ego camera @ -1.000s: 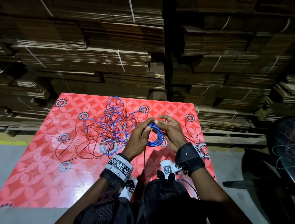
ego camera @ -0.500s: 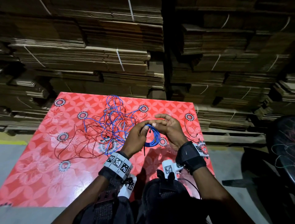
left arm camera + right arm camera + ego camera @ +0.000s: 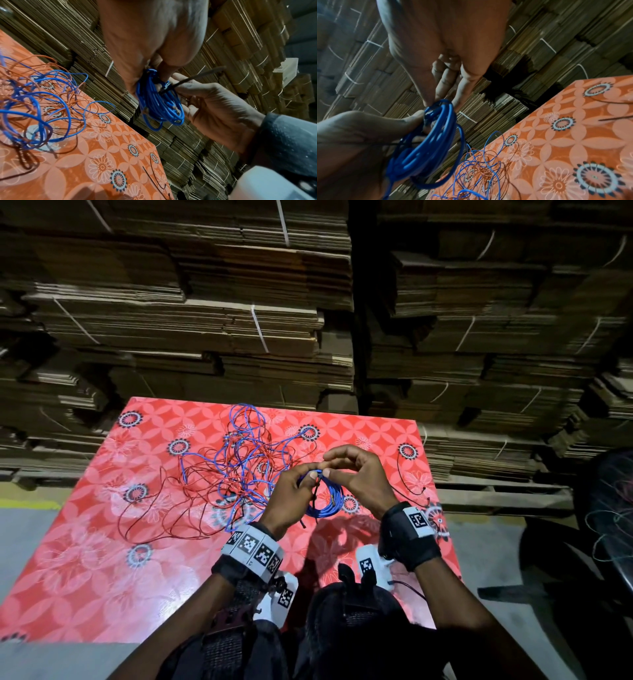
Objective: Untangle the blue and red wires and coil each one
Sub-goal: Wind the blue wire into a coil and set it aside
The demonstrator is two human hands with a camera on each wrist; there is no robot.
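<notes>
- We count one blue coil [image 3: 325, 501], several loops thick, held above the near middle of the bench [image 3: 85, 570], between our two hands.
- Our left hand [image 3: 287, 501] pinches the coil's top with thumb and fingers.
- Our right hand [image 3: 359, 477] pinches the same spot, where a thin dark tie [image 3: 188, 79] crosses the loops.
- One loose tangle [image 3: 236, 460] of blue and red wire lies on the bench, left of the hands; we cannot count its strands.
- Two stray dark wire pieces [image 3: 409, 474] lie by the bench's right edge.
</notes>
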